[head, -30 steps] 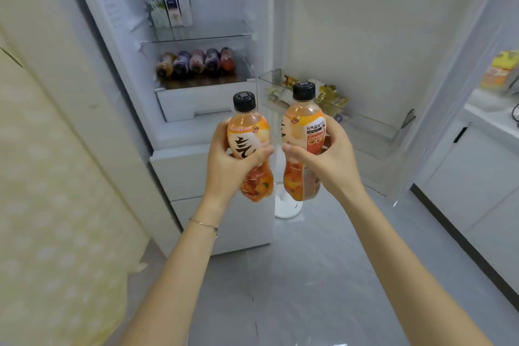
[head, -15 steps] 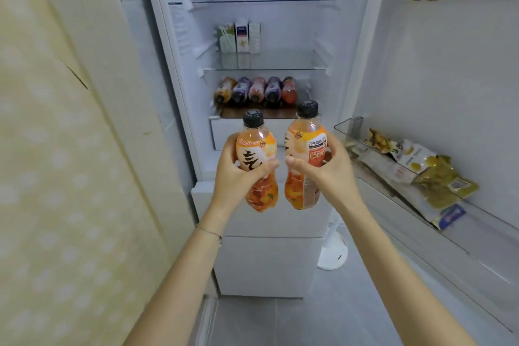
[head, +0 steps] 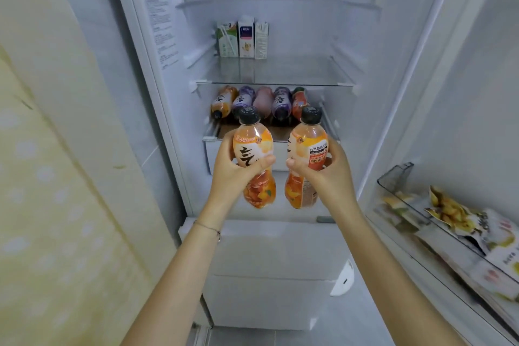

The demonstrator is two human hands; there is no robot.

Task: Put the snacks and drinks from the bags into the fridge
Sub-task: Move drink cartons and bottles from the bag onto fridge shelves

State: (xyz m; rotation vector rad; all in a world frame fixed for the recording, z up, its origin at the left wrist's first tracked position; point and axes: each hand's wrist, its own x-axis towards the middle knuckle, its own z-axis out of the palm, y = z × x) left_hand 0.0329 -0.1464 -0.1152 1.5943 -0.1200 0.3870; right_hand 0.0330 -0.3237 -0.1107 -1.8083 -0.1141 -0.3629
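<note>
I stand before the open fridge (head: 280, 250). My left hand (head: 233, 174) grips an orange drink bottle (head: 254, 146) with a black cap, held upright. Beside it, my right hand (head: 323, 174) grips a second orange bottle (head: 307, 143), also upright. Both bottles hang in front of the pulled-out drawer (head: 213, 149), just below a row of several bottles (head: 261, 101) lying on their sides.
Three small cartons (head: 243, 39) stand at the back left of the glass shelf (head: 280, 73). The open door on the right has a bin (head: 398, 180) with snack packets (head: 455, 216). A yellow patterned wall (head: 56, 205) is close on the left. White closed drawers sit below.
The view has moved closer to the fridge and turned to face it squarely. Both hands have carried the bottles forward and up, closer to the drawer with the lying bottles.
</note>
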